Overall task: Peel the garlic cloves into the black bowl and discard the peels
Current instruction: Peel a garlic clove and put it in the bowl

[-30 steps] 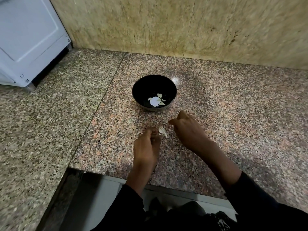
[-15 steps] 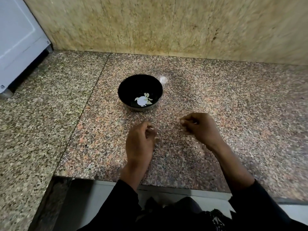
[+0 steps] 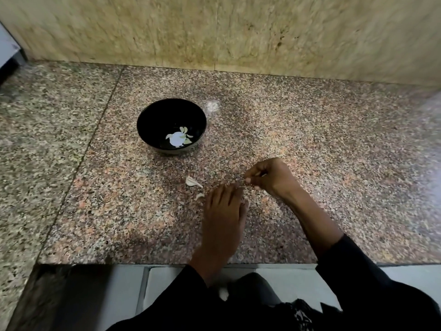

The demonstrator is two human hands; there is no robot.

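The black bowl (image 3: 162, 115) stands on the granite counter and holds a few peeled garlic cloves (image 3: 183, 136) beside a white glare spot. Two pale garlic peels lie loose in front of it, a larger peel (image 3: 192, 181) and a smaller peel (image 3: 200, 195). My left hand (image 3: 224, 211) lies flat on the counter with its fingers straight, just right of the smaller peel. My right hand (image 3: 270, 177) has curled fingers, and its thumb and forefinger pinch a tiny pale bit that looks like peel. The two hands' fingertips nearly meet.
A beige stone wall (image 3: 238, 32) closes off the back of the counter. The counter's front edge (image 3: 167, 262) runs just below my wrists, with pale floor tiles beneath. A white appliance corner (image 3: 7, 51) shows at the far left.
The view shifted right and closer. My left hand went from curled to flat and moved right toward my right hand. Two peels now lie exposed on the counter.
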